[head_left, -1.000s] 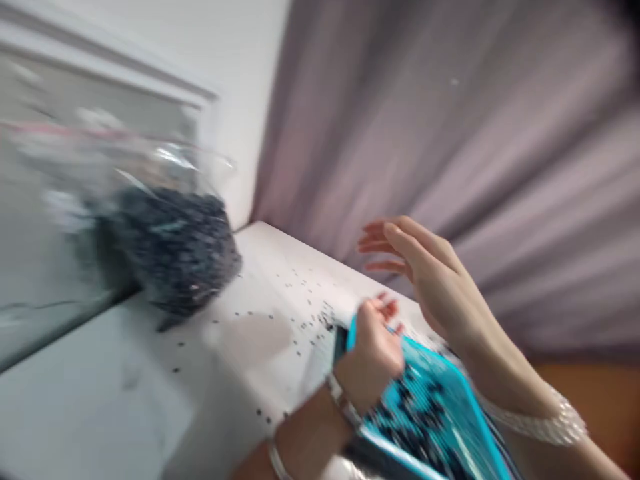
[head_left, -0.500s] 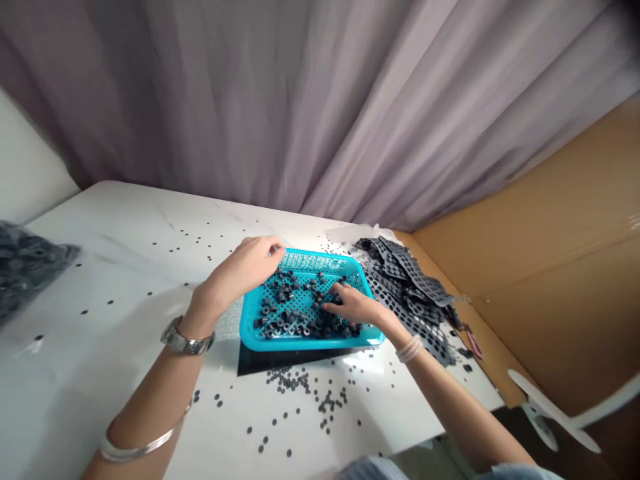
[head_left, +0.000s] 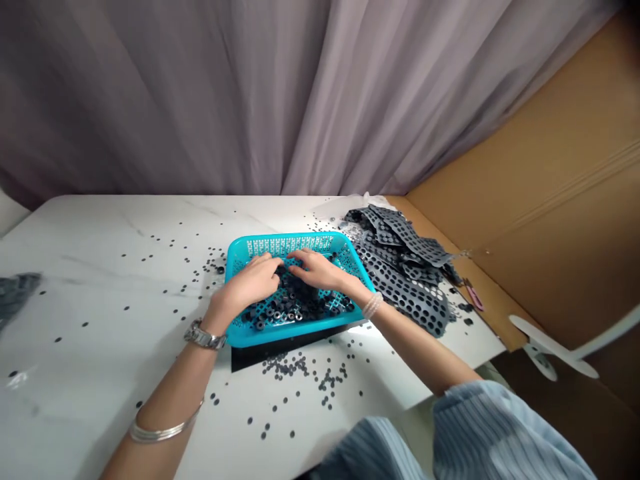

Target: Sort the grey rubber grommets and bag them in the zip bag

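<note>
A blue-green plastic basket with perforated sides stands on the table, holding many small dark ring-shaped pieces. My left hand reaches over its left side, with fingers bent and apart above the pieces. My right hand comes in from the right. Its thumb and fingers are spread and reach toward the left fingertips, with the dark pieces beneath. I see nothing held in either hand, though the undersides of the fingers are hidden.
Punched dark sheets lie heaped right of the basket, near pink-handled scissors. Small dark discs are scattered over the white table. A bag of dark pieces lies at the left edge. Cardboard stands on the right.
My left hand has moved from the basket's far left rim down into the basket. My right hand has shifted left and farther in, closer to the left. The view has turned slightly.
</note>
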Available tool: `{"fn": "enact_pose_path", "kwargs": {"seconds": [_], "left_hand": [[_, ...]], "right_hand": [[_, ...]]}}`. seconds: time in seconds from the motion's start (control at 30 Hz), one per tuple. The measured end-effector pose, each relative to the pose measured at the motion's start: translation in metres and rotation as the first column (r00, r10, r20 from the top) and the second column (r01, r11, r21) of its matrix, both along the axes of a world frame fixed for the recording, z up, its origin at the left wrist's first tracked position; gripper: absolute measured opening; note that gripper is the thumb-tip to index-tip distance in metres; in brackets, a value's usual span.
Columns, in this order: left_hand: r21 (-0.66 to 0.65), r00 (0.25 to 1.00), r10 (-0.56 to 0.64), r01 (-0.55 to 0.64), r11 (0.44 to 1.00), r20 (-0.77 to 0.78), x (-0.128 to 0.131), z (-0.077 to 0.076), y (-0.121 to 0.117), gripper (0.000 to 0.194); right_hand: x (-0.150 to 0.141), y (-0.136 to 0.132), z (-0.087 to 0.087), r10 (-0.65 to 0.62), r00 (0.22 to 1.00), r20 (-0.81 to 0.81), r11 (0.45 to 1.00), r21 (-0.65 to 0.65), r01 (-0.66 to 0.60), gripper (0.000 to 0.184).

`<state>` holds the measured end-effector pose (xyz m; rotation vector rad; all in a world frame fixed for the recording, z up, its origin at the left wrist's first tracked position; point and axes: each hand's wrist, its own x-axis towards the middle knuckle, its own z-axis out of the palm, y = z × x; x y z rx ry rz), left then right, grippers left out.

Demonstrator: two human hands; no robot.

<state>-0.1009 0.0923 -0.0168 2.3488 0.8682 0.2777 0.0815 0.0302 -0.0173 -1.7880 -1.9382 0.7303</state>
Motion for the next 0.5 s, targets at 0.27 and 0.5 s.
{"fn": "enact_pose_path", "kwargs": {"seconds": [0.27, 0.5], "left_hand": [[-0.108, 0.998, -0.043, 0.047, 0.993, 0.043, -0.018, 0.024, 0.01, 0.037], [-0.053, 0.988, 0.134, -0.13, 0.99, 0.082, -0.014, 0.033, 0.006, 0.035]], "right_hand": [[0.008, -0.017, 0.017, 0.069, 0.986, 0.155, 0.997, -0.049, -0.062, 0.052], [-0.036, -0.045, -0.01, 0.16, 0.899, 0.408, 0.986, -0.018, -0.167, 0.066]]}}
